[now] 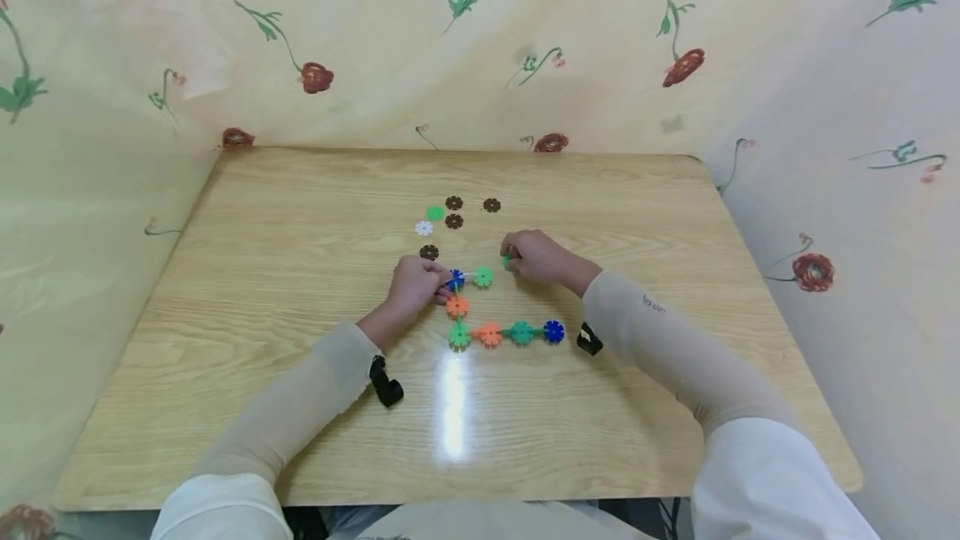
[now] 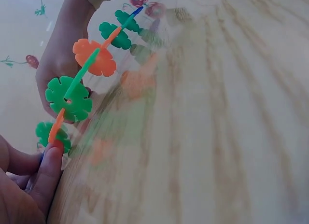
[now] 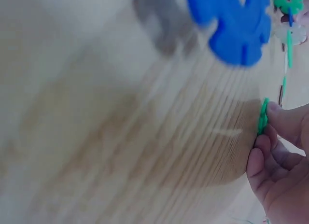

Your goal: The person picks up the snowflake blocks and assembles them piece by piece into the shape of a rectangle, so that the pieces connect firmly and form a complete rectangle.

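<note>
A bent chain of slotted snowflake discs lies on the table, joined edge to edge. My left hand (image 1: 416,283) pinches a blue disc (image 1: 455,279) at the chain's upper corner. A white link joins that disc to a green disc (image 1: 483,277) on its right. Below it are an orange disc (image 1: 457,307) and a green corner disc (image 1: 459,336). From there an orange disc (image 1: 491,334), a teal disc (image 1: 522,332) and a blue end disc (image 1: 553,332) run rightward. My right hand (image 1: 543,257) pinches a loose green disc (image 3: 263,117) between thumb and fingers, apart from the chain.
Beyond the left hand lie several loose brown discs (image 1: 453,222), a white disc (image 1: 423,227) and a green disc (image 1: 435,213). The wooden table (image 1: 247,290) meets a flower-patterned cloth (image 1: 390,48) at its back edge.
</note>
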Tool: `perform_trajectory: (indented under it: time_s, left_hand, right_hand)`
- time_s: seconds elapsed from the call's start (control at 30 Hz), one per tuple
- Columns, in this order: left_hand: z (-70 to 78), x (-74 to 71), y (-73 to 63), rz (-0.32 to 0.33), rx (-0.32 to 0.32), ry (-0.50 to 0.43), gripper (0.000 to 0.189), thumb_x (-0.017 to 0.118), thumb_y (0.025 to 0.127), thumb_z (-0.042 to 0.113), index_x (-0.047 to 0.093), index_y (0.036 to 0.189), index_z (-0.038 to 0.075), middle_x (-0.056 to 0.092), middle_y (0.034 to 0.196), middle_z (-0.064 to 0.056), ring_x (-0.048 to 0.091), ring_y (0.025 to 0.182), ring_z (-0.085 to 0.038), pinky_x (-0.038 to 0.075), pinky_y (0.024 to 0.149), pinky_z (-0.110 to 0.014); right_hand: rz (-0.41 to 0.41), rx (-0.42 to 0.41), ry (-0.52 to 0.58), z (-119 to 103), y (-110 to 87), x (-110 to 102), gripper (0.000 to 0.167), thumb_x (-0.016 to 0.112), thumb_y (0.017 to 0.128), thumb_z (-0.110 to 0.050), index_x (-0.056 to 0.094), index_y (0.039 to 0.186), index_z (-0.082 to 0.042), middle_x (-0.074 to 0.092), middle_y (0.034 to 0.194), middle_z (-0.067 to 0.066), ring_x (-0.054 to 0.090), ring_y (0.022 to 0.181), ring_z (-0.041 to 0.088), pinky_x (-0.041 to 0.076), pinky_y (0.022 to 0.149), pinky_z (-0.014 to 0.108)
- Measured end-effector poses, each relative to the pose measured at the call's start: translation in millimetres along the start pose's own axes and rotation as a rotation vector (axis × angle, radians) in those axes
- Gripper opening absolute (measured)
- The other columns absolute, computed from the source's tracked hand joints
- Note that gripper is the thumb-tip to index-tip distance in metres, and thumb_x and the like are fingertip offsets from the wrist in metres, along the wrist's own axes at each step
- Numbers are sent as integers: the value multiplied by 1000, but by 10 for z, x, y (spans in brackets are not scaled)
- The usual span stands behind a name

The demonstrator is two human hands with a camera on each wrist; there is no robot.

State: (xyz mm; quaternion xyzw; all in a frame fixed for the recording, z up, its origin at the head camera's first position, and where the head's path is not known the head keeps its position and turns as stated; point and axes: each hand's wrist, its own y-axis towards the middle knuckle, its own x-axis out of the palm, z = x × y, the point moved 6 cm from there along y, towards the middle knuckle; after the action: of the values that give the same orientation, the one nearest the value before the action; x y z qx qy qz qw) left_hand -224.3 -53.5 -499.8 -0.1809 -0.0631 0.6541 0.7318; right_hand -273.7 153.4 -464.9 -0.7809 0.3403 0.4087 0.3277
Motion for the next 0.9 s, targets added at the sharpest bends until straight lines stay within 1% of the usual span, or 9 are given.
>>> perform_trajectory:
  time_s: [0.1, 0.2, 0.33, 0.43, 0.5, 0.67, 0.83, 0.9]
  left_hand:
    - [-11, -21, 19, -2, 3, -4, 16, 65, 95, -2, 72, 106, -11, 72, 100, -24, 70, 60, -17, 64, 63, -30]
    - [-14, -25, 16, -12, 0, -4, 16, 64, 96, -2, 72, 107, -11, 72, 102, -24, 70, 61, -16, 64, 63, -30]
    - [7, -21, -13, -6, 0, -1, 16, 65, 95, -2, 71, 107, -11, 73, 98, -23, 69, 60, -16, 64, 62, -29]
    - [24, -8, -42, -8, -3, -4, 16, 66, 94, -3, 71, 107, -11, 73, 94, -23, 68, 59, -16, 63, 61, -29]
    - [25, 4, -58, -14, -6, -8, 17, 66, 94, -3, 71, 107, -12, 73, 93, -23, 68, 58, -16, 63, 61, -29]
    - [12, 1, -48, -7, -3, -4, 16, 66, 95, -1, 72, 106, -11, 73, 92, -22, 68, 58, -15, 63, 60, -29]
    - [5, -17, -16, -17, -12, -28, 16, 67, 95, 0, 72, 106, -11, 73, 95, -23, 69, 59, -16, 64, 62, -30]
    - [0, -22, -7, -21, -13, -40, 16, 67, 95, 0, 72, 106, -11, 73, 97, -23, 69, 60, -16, 64, 63, -30]
  right_hand:
    - [18, -17, -25, 0, -28, 3, 26, 70, 94, -8, 66, 118, 2, 63, 108, 16, 61, 101, 29, 56, 90, 45]
    - [20, -2, -46, 18, -45, 2, 27, 75, 90, -9, 66, 114, 1, 59, 108, 14, 59, 99, 27, 55, 89, 42]
    - [39, 15, 28, 7, -64, -3, 22, 77, 89, -6, 64, 106, -3, 62, 96, 8, 58, 88, 23, 54, 80, 38]
    - [63, -13, 108, -37, -108, 15, 19, 78, 87, -4, 65, 100, -6, 66, 89, 4, 59, 81, 19, 54, 75, 36]
    - [79, -46, 126, -73, -150, 40, 16, 78, 87, -5, 68, 98, -8, 67, 86, 1, 60, 78, 17, 55, 72, 34]
    - [135, -119, 118, -160, -222, 77, 7, 77, 89, -8, 72, 94, -8, 67, 80, -1, 56, 70, 14, 52, 64, 31]
    - [183, -160, 117, -216, -246, 87, 3, 75, 91, -7, 73, 93, -5, 67, 78, -2, 56, 68, 13, 51, 61, 29]
    - [200, -177, 101, -219, -250, 95, 3, 75, 91, -7, 74, 94, -5, 67, 78, -2, 56, 67, 12, 52, 60, 29]
